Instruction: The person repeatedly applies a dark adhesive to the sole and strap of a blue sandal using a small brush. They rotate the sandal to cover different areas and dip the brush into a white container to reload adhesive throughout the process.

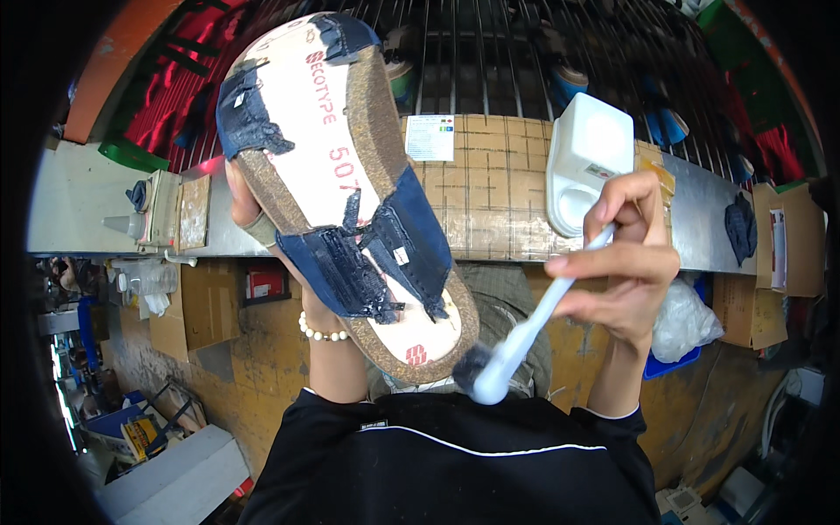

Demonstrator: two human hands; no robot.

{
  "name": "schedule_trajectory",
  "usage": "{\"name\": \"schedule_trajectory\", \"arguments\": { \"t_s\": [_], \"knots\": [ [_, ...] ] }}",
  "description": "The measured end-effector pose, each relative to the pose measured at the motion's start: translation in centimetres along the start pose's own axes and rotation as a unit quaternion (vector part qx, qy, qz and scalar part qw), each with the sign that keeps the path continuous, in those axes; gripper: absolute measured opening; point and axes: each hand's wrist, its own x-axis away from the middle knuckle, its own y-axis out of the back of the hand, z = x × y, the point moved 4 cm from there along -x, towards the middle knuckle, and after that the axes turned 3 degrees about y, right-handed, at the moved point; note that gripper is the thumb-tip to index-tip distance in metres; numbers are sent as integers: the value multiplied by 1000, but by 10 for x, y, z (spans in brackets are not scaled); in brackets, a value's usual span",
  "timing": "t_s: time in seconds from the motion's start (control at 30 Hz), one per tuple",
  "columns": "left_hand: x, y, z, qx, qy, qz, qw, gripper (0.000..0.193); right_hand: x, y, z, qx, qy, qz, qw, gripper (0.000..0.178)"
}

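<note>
A cork-edged sandal sole (344, 162) is tilting in mid-air, its navy straps (420, 229) wrapping onto the white, red-printed face; a pale-handled brush (535, 324) is slanting downward, dark bristles (473, 361) sitting at the lower rim.

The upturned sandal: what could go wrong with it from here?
First, the left hand holds the sandal up, mostly from behind, so a loose grip might let it tip or drop.

Second, the brush in the right hand has its dark bristles right by the heel; if they carry anything wet, which I can't tell, it might drip onto the black shirt below.

Third, the bristles could catch the ragged strap ends on the underside.
</note>
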Motion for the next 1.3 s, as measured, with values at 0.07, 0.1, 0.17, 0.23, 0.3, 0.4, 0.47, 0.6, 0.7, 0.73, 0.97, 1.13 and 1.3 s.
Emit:
{"name": "schedule_trajectory", "arguments": {
  "t_s": [0.07, 0.1, 0.17, 0.23, 0.3, 0.4, 0.47, 0.6, 0.7, 0.73, 0.97, 1.13, 1.3],
  "knots": [
    [0, -2, 5, -2, 7, -3, 1000, 74, -1, -3, -3, 48, -16, -24, 998, 38],
    [-1, -4, 4, -2, 8, -4, 1000, 74, 0, -3, -6, 24, -13, -11, 1000, 38],
    [-3, -7, 4, -3, 12, -4, 1000, 73, 4, -3, -12, -22, -9, 13, 1000, 39],
    [-2, -9, 4, -6, 17, -6, 1000, 72, 5, 1, -9, -40, -1, 17, 999, 39],
    [-7, -12, 6, -9, 18, -10, 1000, 71, 1, 5, -4, -50, -7, 2, 999, 38],
    [-10, -16, 6, -17, 21, -16, 1000, 71, 6, 1, -8, 7, -22, -10, 1000, 38],
    [-13, -21, 4, -24, 21, -22, 999, 70, 10, 8, -6, 7, 0, 7, 1000, 37],
    [-16, -46, -12, -33, 25, -91, 995, 69, 8, 12, 9, 49, -57, -64, 995, 39],
    [-17, -51, -20, -17, -12, -69, 997, 73, 11, 9, 12, 145, -6, -39, 989, 41],
    [-15, -54, -23, -49, -10, -108, 993, 75, 11, 10, 18, 159, 17, -36, 987, 42],
    [-9, -73, -42, -186, -78, -119, 972, 83, 3, 9, 36, 274, 44, -49, 960, 44],
    [-15, -58, -48, -175, -76, -152, 970, 83, 31, 51, 11, 236, -69, -87, 965, 26],
    [-28, -27, -81, 25, -124, -9, 992, 65, 69, 79, -39, 542, -213, -1, 813, 22]
  ]
}}
